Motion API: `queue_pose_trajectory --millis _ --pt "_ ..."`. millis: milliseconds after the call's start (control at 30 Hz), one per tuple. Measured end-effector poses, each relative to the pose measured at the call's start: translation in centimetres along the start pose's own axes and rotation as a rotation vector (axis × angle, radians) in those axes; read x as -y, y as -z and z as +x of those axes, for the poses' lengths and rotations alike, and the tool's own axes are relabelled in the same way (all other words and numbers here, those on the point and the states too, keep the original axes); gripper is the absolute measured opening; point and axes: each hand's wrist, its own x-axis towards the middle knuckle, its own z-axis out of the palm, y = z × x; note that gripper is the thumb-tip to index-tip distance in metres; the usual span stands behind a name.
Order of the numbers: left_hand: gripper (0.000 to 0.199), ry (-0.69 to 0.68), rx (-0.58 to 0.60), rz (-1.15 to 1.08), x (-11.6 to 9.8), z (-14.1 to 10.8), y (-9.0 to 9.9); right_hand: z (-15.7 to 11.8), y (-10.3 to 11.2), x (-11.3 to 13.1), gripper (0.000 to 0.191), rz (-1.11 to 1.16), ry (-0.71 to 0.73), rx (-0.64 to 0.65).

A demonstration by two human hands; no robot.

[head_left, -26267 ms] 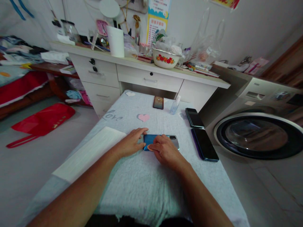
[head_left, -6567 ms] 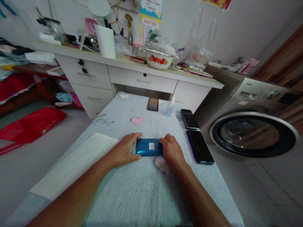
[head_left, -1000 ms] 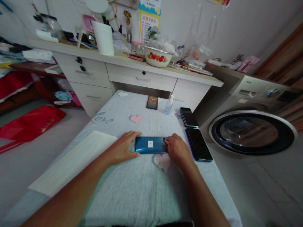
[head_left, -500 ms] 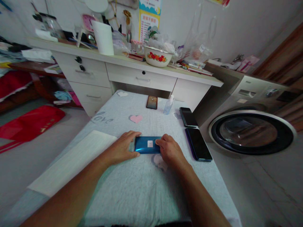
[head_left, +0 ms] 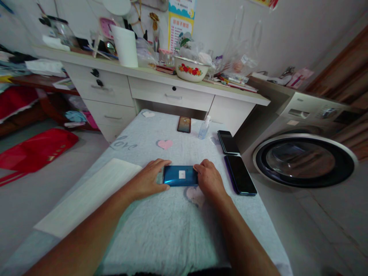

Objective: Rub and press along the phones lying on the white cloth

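Note:
A blue phone (head_left: 181,180) lies back side up on the cloth-covered table, with a small white square sticker on its back. My left hand (head_left: 153,178) braces its left end, thumb at the near corner and fingers at the far corner. At the opposite end, my right hand (head_left: 210,177) is closed, its curled fingers and thumb touching the phone's right edge. Whatever may be inside those fingers is hidden. Two dark phones, one farther (head_left: 228,142) and one nearer (head_left: 240,175), lie to the right. Beyond them stand a clear spray bottle (head_left: 203,129) and a brown phone (head_left: 184,124) lying flat.
A long white sheet (head_left: 86,197) lies on the left of the table (head_left: 161,234). Behind is a white desk (head_left: 161,90) carrying a flowered bowl (head_left: 191,71), a paper roll (head_left: 125,46) and plastic bags. A washing machine (head_left: 307,126) stands at right, and a red bag (head_left: 40,147) lies on the floor.
My right hand has slid right, from over the phone's back to its right edge, uncovering more of the back. My left hand and the phone stay in place.

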Motion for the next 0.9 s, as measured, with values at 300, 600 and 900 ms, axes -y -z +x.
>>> queue_pose_trajectory --millis 300,600,900 --pt "0.068 0.012 0.013 0.006 -0.3 0.0 0.1 -0.4 1.1 -1.4 0.03 -0.03 -0.103 0.018" --pt "0.069 0.003 0.011 0.015 -0.2 0.0 0.1 -0.3 0.6 -1.8 0.034 -0.07 -0.151 -0.001" --pt "0.069 0.006 0.014 0.016 -0.3 0.0 0.1 0.1 0.4 -0.7 0.03 -0.045 -0.059 -0.018"
